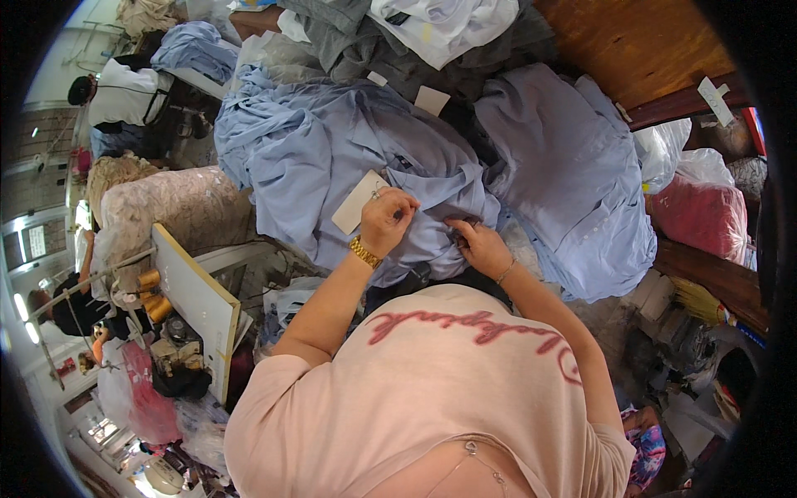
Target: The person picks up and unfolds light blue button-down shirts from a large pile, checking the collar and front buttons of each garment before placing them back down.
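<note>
Light blue shirts (307, 158) lie heaped in front of me, crumpled. My left hand (388, 220), with a gold watch at its wrist, is raised over the cloth with its fingers curled into a pinch. What it holds, if anything, is too small to make out. Beside it a blank cream card (357, 204) rests on the heap, partly covered by the hand. My right hand (483, 251) is closed on the near edge of a blue shirt (440, 241), thumb and fingers gripping the cloth. A dark spot shows at its fingertips.
Another blue shirt pile (573, 174) stands to the right. Grey and white garments (349, 41) are stacked behind, near a small white card (432, 100). At left are a fabric roll (174, 207), a yellow-edged board (195, 307) and thread cones (152, 296). Other people work farther left.
</note>
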A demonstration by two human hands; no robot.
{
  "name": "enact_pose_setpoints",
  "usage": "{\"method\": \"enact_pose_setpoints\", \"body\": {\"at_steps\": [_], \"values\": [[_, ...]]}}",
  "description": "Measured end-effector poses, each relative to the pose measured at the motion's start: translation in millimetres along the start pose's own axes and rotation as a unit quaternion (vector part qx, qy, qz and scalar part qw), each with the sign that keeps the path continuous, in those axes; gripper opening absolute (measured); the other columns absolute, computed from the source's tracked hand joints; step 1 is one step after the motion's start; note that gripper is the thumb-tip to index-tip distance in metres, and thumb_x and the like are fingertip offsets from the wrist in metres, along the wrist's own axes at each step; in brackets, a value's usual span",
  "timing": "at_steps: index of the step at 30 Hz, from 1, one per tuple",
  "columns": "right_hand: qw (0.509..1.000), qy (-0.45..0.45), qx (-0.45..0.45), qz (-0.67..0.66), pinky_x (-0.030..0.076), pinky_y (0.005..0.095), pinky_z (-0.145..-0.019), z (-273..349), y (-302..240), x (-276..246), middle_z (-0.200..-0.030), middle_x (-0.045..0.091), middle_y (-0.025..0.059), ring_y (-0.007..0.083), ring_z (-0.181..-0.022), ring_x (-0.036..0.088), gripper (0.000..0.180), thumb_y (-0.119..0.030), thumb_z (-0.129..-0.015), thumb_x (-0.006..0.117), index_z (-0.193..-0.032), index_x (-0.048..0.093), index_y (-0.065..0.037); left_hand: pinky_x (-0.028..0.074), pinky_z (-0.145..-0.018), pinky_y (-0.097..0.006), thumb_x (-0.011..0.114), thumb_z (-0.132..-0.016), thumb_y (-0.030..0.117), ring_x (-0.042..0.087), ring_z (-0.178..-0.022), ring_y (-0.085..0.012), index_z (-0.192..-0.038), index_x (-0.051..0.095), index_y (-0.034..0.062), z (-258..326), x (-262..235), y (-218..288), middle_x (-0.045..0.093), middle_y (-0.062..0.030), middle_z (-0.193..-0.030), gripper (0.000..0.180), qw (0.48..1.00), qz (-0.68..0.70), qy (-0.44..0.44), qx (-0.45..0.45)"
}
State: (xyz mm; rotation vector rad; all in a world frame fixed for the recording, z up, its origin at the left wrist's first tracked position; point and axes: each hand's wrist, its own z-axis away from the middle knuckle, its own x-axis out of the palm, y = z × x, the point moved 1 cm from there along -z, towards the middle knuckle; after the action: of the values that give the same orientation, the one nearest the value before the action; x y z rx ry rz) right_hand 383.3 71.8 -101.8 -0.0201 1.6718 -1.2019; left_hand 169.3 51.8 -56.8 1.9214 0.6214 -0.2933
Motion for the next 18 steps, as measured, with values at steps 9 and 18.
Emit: {"method": "enact_pose_setpoints", "body": {"at_steps": [9, 18], "values": [[1.000, -0.011, 0.001, -0.007, 0.045, 0.0413, -0.061, 1.0, -2.3, -3.5, -0.077, 0.056, 0.0152, 0.0318, -0.069, 0.056, 0.048, -0.007, -0.072, 0.054, -0.118, 0.043, -0.017, 0.044, -0.058, -0.028, 0.060, -0.062, -0.009, 0.056, -0.065, -0.0209, -0.068, 0.046, 0.0066, 1.5, 10.5, -2.8, 0.057, -0.0063, -0.068, 0.022, 0.998, 0.036, 0.046, -0.031], [0.991, -0.012, 0.068, -0.115, 0.045, 0.0389, -0.064, 5.6, -4.1, -13.2, -0.084, 0.057, 0.0179, 0.0326, -0.075, 0.057, 0.038, -0.011, -0.079, 0.052, -0.117, 0.046, -0.013, 0.043, -0.055, -0.028, 0.061, -0.070, 0.000, 0.054, -0.063, -0.0206, -0.078, 0.053, 0.0060, -3.0, 11.5, -2.3, 0.055, -0.0069, -0.075, 0.013, 0.999, -0.041, 0.027, 0.011]]}}
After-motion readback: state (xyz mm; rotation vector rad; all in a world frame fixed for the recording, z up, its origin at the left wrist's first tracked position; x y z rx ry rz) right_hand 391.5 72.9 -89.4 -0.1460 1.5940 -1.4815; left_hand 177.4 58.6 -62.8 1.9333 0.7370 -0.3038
